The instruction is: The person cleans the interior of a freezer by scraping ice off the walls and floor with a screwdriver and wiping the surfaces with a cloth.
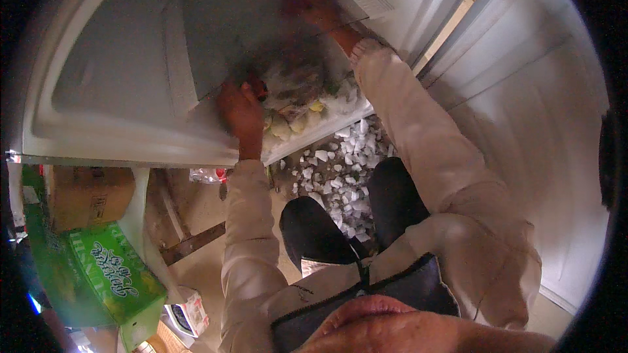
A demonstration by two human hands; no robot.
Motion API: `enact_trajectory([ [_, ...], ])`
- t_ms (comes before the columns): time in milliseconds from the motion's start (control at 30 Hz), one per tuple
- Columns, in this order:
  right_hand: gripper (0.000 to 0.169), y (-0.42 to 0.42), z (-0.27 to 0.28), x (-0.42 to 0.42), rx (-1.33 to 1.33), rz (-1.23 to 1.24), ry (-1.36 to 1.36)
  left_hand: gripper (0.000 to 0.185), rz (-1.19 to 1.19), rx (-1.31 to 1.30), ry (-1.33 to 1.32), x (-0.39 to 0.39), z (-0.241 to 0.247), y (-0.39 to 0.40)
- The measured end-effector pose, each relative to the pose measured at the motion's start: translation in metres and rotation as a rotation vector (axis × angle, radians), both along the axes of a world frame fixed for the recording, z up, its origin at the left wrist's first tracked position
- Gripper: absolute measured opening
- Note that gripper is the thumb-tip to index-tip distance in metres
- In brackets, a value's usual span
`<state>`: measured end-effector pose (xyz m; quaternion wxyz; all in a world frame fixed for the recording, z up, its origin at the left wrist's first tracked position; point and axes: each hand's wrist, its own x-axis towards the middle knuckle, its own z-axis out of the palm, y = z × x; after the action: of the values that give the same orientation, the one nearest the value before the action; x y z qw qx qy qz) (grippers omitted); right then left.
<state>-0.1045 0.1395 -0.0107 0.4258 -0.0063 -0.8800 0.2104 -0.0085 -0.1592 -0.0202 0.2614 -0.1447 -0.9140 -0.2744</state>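
Note:
Both my hands reach into a white freezer compartment (221,44) whose upper interior looks hazy. My left hand (240,110) is at the front left of the opening, fingers curled beside a small dark and reddish thing (258,86). Whether it grips that thing is unclear. Deeper inside and to the right, my right hand (311,7) is blurred and dim, so anything in it is hidden. Below and between the hands lie frosted bags of food (289,120), with pale yellowish lumps near the front edge. White frost (343,95) coats the area around them.
Broken ice chunks (351,157) cover the floor between my dark-clad knees. An open white appliance door (520,108) stands at my right. To the left are a cardboard box (91,196), a green printed carton (117,274) and a clear plastic bag (206,175).

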Motion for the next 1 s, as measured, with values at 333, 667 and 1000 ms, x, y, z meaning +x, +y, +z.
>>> enact_trajectory([
  [333, 0.031, -0.108, -0.025, 0.187, 0.079, 0.485, -0.186, 0.04, -0.035, 0.015, 0.215, -0.023, -0.025, -0.027],
  [667, 0.034, -0.013, -0.036, 0.179, 0.148, -0.051, 0.07, 0.039, -0.103, -0.232, 0.167, -0.028, -0.035, -0.007],
  [1000, 0.029, -0.051, -0.08, 0.228, -1.945, 0.38, -0.039, 0.039, -0.159, 0.045, 0.107, -0.009, -0.013, -0.011],
])
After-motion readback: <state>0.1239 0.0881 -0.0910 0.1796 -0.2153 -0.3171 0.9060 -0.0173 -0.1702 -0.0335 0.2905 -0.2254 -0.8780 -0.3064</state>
